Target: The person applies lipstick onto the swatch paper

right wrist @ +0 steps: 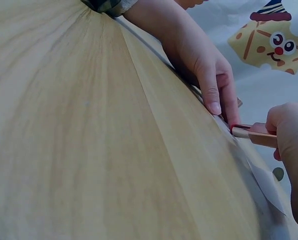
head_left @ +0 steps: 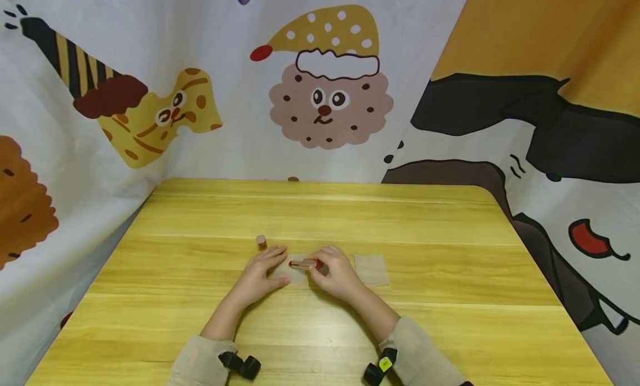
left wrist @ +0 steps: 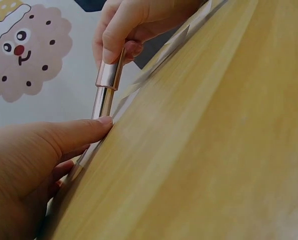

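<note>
Cartoon-printed cloth (head_left: 225,36) is hanging behind our wood-grained tabletop (head_left: 450,275). From the head view, we are resting our left hand (head_left: 257,275) at the left edge of 1 pale sheet (head_left: 298,277), thumb and fingers spread apart and gripping nothing. Our right hand (head_left: 338,272) is pinching a lipstick (head_left: 304,264) between thumb and fingers over that sheet, its red tip pointing left. 1 more pale sheet is lying to the right, and a small cap-like piece (head_left: 261,242) is standing just beyond our left fingertips.

From the left wrist view, we are seeing the metallic tube slanting down toward our left thumb.

From the right wrist view, the red tip is sitting close beside our left fingers; whether it is touching the sheet, we cannot tell. In our judgement, we should be pinning the sheet flat with those fingers, guiding the tube steadily and pressing lightly, since the soft tip could be smearing or snapping.
</note>
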{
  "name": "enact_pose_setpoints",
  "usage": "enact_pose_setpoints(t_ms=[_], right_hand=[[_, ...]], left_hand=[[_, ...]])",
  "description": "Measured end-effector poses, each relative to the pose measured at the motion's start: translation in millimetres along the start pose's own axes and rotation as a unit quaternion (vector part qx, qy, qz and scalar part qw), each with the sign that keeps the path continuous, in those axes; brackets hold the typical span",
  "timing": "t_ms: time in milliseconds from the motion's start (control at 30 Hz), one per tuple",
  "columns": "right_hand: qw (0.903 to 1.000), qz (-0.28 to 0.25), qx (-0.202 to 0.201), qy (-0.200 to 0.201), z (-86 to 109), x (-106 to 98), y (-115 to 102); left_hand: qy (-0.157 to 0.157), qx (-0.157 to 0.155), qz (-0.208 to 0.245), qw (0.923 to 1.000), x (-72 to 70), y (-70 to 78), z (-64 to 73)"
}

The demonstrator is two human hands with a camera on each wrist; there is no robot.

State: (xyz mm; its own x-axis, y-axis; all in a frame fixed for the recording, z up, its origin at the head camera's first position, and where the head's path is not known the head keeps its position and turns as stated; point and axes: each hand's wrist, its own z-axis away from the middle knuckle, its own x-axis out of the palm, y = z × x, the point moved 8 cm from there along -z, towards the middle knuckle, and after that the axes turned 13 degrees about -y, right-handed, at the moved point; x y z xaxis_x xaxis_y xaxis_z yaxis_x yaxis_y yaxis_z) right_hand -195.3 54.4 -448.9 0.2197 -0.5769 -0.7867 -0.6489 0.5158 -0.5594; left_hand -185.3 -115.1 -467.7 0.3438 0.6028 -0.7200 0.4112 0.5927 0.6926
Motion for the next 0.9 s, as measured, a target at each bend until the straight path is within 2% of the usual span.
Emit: enact_pose_setpoints(t_ms=[400, 900], right_hand=[[0.9992, 0.037, -0.007, -0.016, -2.0, -2, -8], [0.9965, 0.072, -0.038, -0.021, -1.7, -11, -20]], left_hand=[[-0.002, -0.009, 0.008, 0.9999, 1.4, -2.3, -0.6], [-0.002, -0.011, 0.011, 0.9999, 1.2, -3.5, -0.9]])
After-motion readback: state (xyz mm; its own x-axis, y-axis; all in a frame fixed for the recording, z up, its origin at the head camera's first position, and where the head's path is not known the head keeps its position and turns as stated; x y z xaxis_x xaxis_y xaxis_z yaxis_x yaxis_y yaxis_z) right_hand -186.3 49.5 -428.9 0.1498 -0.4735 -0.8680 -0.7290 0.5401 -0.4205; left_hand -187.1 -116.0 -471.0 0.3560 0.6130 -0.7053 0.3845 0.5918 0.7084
